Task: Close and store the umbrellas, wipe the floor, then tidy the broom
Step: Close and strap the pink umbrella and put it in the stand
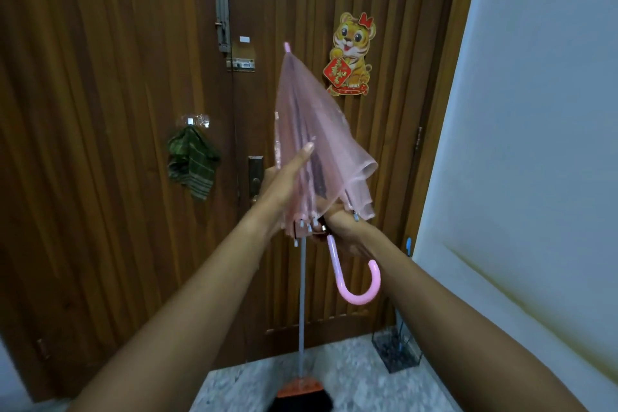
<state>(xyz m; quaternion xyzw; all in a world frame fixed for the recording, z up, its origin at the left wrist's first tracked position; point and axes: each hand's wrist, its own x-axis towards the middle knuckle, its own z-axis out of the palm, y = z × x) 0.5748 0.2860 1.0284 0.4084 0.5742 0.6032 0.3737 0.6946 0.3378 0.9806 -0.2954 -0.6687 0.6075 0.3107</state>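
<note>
A pink see-through umbrella (314, 130) is held upright in front of the door, its canopy folded down and loose, tip up, curved pink handle (357, 284) hanging below. My right hand (341, 224) grips the shaft just under the canopy. My left hand (287, 181) lies flat against the canopy's left side, fingers stretched out. A broom (302, 311) with a grey pole and an orange head with black bristles stands against the door, below the umbrella. A green checked cloth (190, 164) hangs from a clear hook on the door.
The brown wooden door (100, 144) fills the view, with bolts, a handle plate and a tiger sticker (352, 55). A black wire umbrella stand (396, 349) sits on the speckled floor by the white wall (535, 144) at right.
</note>
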